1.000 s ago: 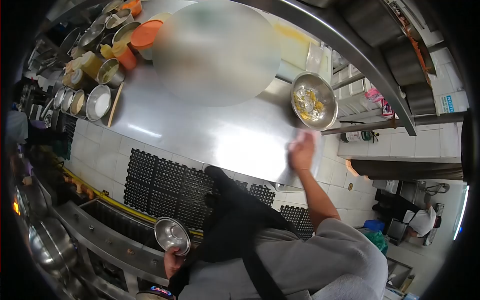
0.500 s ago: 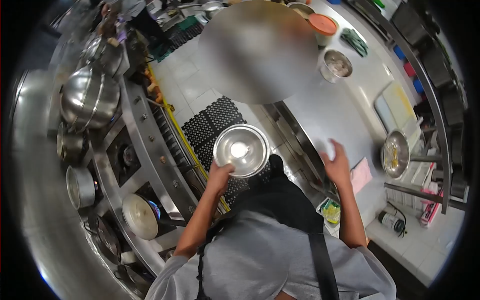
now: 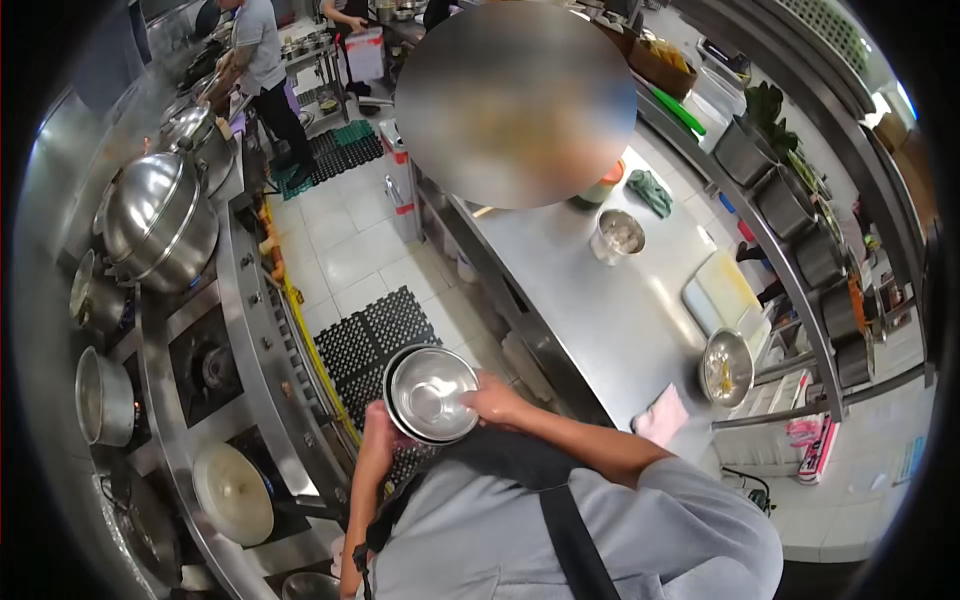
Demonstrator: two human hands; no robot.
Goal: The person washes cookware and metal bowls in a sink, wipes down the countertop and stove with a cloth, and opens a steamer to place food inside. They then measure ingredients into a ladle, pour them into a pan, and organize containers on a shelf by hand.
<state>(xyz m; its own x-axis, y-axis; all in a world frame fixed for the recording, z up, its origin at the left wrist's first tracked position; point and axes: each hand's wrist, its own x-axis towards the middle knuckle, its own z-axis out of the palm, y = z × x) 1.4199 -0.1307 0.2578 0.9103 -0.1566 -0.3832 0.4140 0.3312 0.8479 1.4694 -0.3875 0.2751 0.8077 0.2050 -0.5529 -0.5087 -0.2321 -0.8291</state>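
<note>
Two shiny steel bowls, one sitting partly inside the other, are held in front of my body above the floor mat. My left hand (image 3: 377,428) grips the outer bowl (image 3: 392,372) by its lower left side; that bowl shows mainly as a dark-edged crescent. Pinched at its right rim, the inner bowl (image 3: 436,372) is held by my right hand (image 3: 490,400), thumb over the edge. The inner bowl has nothing visible in it. My fingers beneath the bowls are hidden.
On my left runs a stove with a large domed steamer (image 3: 165,220), a pot (image 3: 105,397) and a covered pan (image 3: 233,493). To my right, a steel counter (image 3: 560,300) carries a pink cloth (image 3: 662,415), a bowl (image 3: 726,368) and cutting boards (image 3: 722,290). Another person (image 3: 258,60) stands farther off.
My right hand has come from over the counter to the inner bowl's rim. The bowls now sit slightly apart, the outer one showing at the left. My view has shifted up the aisle.
</note>
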